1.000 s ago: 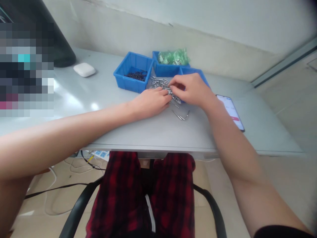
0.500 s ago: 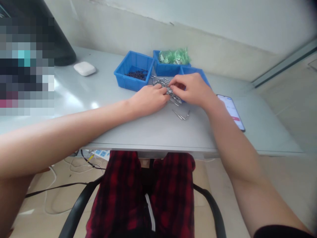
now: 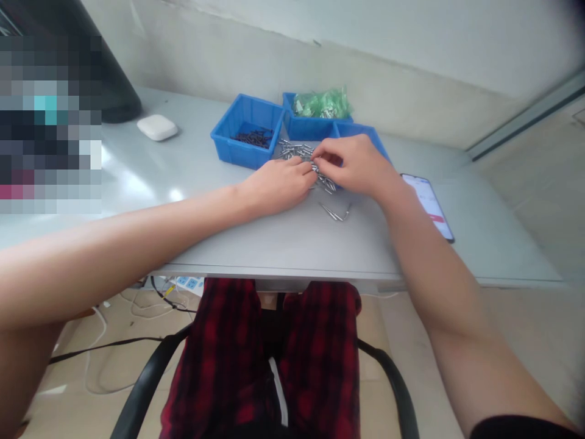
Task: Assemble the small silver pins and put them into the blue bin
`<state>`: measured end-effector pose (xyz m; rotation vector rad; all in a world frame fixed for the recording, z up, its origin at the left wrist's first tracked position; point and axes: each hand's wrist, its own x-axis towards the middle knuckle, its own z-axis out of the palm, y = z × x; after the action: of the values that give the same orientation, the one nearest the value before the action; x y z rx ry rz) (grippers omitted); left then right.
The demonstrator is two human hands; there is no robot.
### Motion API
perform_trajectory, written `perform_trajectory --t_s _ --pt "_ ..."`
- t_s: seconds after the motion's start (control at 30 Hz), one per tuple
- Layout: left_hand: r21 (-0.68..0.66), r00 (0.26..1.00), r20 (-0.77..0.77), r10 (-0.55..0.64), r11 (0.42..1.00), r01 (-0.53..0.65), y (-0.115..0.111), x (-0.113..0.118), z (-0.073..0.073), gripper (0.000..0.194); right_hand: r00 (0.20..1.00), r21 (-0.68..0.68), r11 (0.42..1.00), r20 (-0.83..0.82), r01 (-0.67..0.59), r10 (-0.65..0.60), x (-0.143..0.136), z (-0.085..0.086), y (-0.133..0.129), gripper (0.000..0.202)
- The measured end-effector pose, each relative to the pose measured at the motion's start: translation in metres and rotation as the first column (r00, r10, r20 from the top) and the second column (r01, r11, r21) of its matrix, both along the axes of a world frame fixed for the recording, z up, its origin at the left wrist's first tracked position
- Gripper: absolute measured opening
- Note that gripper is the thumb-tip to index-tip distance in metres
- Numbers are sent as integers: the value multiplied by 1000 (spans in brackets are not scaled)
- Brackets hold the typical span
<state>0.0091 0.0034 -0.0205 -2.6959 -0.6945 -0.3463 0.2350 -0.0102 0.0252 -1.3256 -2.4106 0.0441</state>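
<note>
A loose pile of thin silvery metal pins lies on the grey desk between my hands. My left hand rests palm down at the pile's near left side, fingers together and bent over the pins; its thumb and fingertips are hidden. From the right, my right hand reaches over the pile with thumb and index finger pinched together at the pins. What either hand grips is too small or covered to make out. A few separate metal pins, one bent, lie nearer the desk's front edge.
Behind the pile stand a blue bin of dark screw-like pieces, another blue bin holding a green plastic bag, and a third blue bin partly behind my right hand. A phone lies right; a white case lies left.
My left hand has shifted slightly right, its fingers now reaching further across the pins toward my right fingertips. My right hand stays in nearly the same place.
</note>
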Motion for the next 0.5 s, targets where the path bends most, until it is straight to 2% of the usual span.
perform_trajectory --t_s 0.17,0.5 --pt "-39 998 68 15 999 -12 -4 1 4 39 1000 -1 1000 16 7 -7 1 0 1 20" --pt "-211 978 152 143 971 -109 -10 0 15 38 1000 -2 1000 14 5 -4 2 1 -1 18"
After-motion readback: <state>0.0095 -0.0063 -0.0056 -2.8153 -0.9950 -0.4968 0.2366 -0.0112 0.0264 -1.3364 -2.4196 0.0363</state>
